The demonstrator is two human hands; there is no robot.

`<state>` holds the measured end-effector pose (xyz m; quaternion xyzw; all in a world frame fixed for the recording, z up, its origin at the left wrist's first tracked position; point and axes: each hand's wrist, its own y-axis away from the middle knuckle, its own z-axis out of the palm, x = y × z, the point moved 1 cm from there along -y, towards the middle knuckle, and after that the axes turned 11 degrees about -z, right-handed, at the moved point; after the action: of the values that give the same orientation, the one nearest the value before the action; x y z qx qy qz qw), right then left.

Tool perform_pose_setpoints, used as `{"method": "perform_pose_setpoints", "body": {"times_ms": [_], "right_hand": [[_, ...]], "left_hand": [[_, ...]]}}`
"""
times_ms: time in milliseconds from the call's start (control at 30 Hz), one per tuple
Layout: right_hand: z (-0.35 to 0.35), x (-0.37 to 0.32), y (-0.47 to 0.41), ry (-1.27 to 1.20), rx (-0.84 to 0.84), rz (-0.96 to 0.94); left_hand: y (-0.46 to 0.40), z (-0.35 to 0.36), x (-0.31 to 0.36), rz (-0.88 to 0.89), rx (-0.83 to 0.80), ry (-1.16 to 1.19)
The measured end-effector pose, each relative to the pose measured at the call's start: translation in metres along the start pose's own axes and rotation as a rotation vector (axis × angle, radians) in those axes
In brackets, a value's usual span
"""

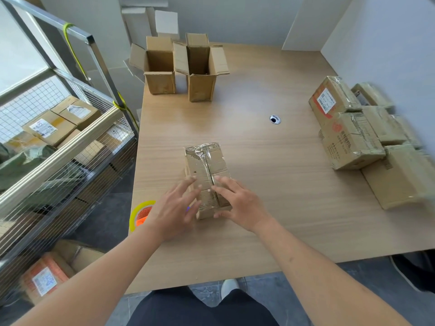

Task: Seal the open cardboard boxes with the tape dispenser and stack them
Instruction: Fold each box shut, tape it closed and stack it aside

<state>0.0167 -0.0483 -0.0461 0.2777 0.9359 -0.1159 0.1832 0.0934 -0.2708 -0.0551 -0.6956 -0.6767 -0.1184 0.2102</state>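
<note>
A closed cardboard box (pixel 207 165), taped along its top seam, lies on the wooden table (pixel 270 203) in front of me. My left hand (pixel 175 207) is spread over its near left side with straight fingers. My right hand (pixel 237 203) rests flat on the near right part of the top, its thumb against the box's near end. The tape dispenser (pixel 141 214), with a yellow roll and an orange body, sits at the table's left edge, partly hidden by my left wrist. Two open boxes (pixel 160 67) (pixel 201 69) stand upright at the far left of the table.
Several sealed boxes (pixel 353 137) are stacked along the table's right side. A round cable hole (pixel 275 119) is in the table's middle. A wire cage cart (pixel 58 149) holding parcels stands left of the table. More parcels lie on the floor at lower left.
</note>
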Motion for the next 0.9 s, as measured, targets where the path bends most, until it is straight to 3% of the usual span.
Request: {"method": "perform_pose_setpoints", "body": {"times_ms": [133,233,467,633,900], "right_hand": [[-0.004,0.008,0.010,0.036,0.120,-0.017],[0.002,0.010,0.011,0.055,0.170,-0.058],[0.029,0.009,0.022,0.109,0.346,-0.127],[0.019,0.020,0.027,-0.016,0.330,-0.157],[0.007,0.030,0.048,-0.180,0.456,0.148]], "left_hand": [[-0.006,0.015,0.019,0.034,-0.046,-0.051],[-0.005,0.027,0.024,-0.045,-0.053,-0.071],[0.000,0.051,0.018,-0.043,0.063,-0.058],[0.005,0.049,0.016,0.001,0.075,0.016],[0.010,0.043,0.010,0.037,-0.013,0.103]]}}
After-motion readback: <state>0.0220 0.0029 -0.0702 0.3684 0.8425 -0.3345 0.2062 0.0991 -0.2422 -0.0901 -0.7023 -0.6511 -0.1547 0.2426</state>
